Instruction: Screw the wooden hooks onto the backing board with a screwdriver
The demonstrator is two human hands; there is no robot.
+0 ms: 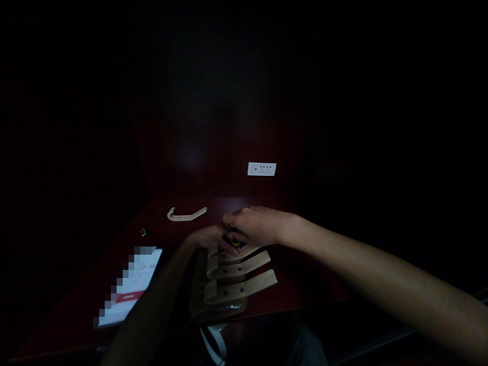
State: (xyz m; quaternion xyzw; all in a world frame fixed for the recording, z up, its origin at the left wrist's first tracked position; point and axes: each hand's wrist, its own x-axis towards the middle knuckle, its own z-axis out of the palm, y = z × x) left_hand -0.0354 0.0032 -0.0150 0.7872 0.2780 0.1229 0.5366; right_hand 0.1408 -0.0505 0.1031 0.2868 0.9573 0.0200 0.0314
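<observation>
Three pale wooden hooks lie side by side, holes facing up; the nearest hook [240, 291] and the middle hook [244, 267] are plainly visible. Both hands meet over the farthest hook [249, 251], covering much of it. My right hand [253, 225] is closed round a yellow-and-black tool [236, 244] that looks like a screwdriver, held steeply with its lower end near that hook. Just beside it, my left hand [213, 238] has its fingertips pressed together low down by the tool; what they pinch is hidden. Under the hooks is a brownish, shiny wrapped block [198, 300].
Another wooden hook [186, 217] lies farther back on the dark red table [76, 300]. Small metallic pieces [143, 232] rest at the left, behind a lit phone [131, 290]. A white socket plate [262, 169] is on the back panel. A white strap [216, 345] hangs below the front edge.
</observation>
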